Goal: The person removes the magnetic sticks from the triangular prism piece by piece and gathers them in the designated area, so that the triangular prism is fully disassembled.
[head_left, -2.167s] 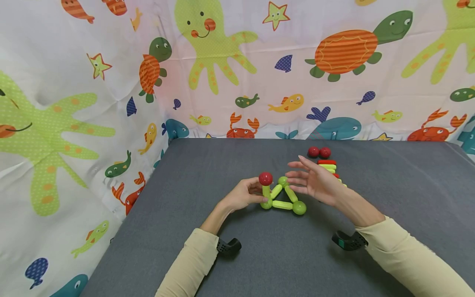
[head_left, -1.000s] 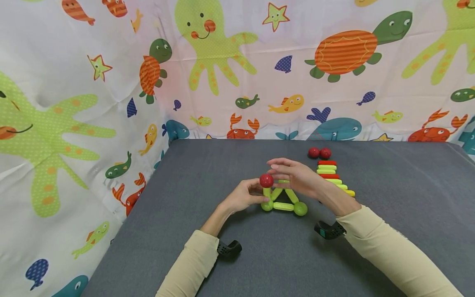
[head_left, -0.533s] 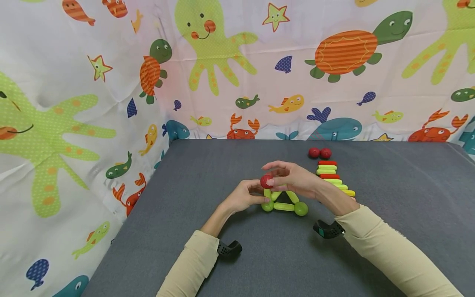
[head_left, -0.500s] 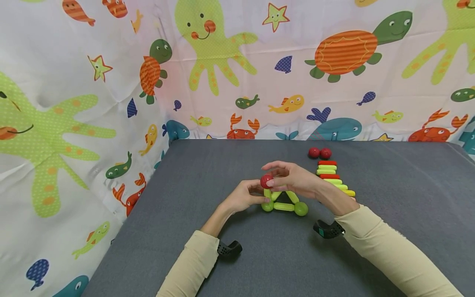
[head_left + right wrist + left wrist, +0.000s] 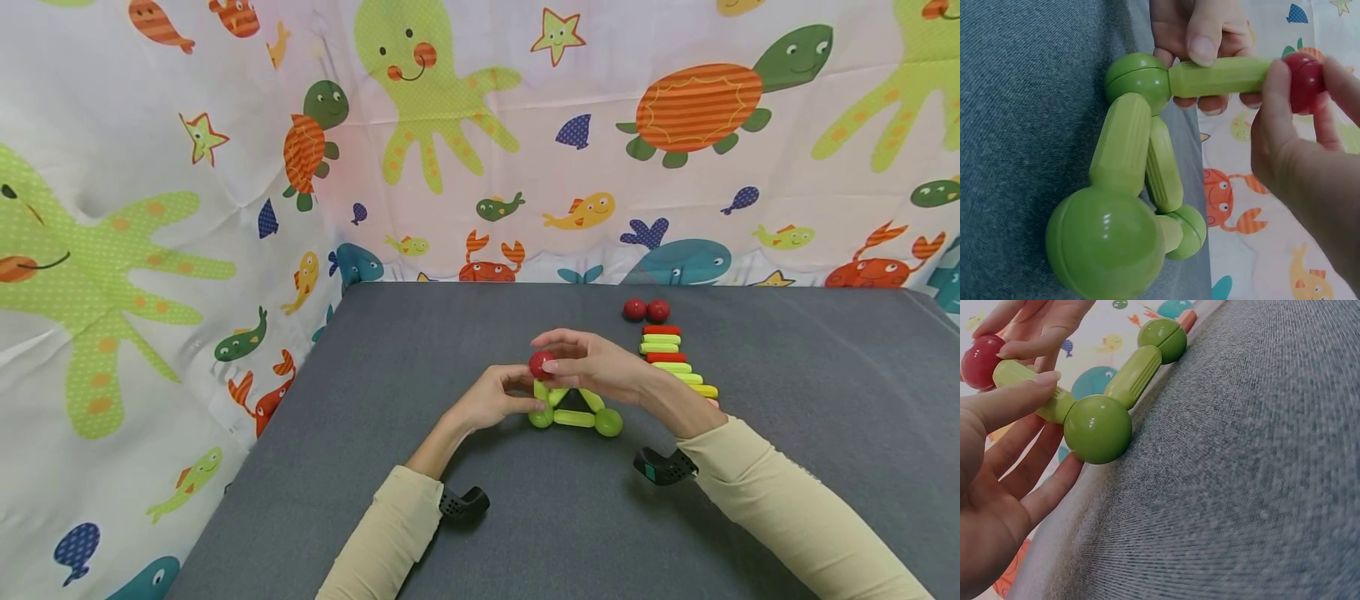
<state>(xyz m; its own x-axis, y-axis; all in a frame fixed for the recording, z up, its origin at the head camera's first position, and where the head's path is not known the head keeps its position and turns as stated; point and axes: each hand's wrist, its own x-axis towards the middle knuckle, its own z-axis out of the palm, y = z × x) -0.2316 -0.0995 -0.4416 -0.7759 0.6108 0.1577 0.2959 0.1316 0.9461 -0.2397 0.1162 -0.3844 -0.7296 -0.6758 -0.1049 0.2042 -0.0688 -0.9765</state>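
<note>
Head view: on the grey fabric-covered tabletop (image 5: 390, 367) lies a flat triangle of ribbed green plastic rods and green plastic balls (image 5: 574, 416). From its corner nearest the left hand (image 5: 491, 400) an upright green plastic rod (image 5: 539, 389) rises, capped by a glossy red plastic ball (image 5: 539, 364). The left hand pinches that rod low down; the right hand (image 5: 600, 367) pinches the red ball between thumb and fingertips. Beyond the right hand lie a row of spare red and yellow-green rods (image 5: 672, 360) and two loose red balls (image 5: 646, 310).

Left wrist view: the left thumb presses the upright rod (image 5: 1032, 390) and the fingers (image 5: 1047, 490) curl beneath the green corner ball (image 5: 1097, 429), touching it.

Right wrist view: the right thumb and fingers close around the red ball (image 5: 1304, 81) at the rod's end (image 5: 1219, 75); the triangle (image 5: 1129, 156) lies below the hand.

Assessment: the pieces look light, rigid and smooth. The ball is likely slippery, so it is best gripped across its widest part; the ribbed rod offers the surer hold. The joints may separate under side load.
</note>
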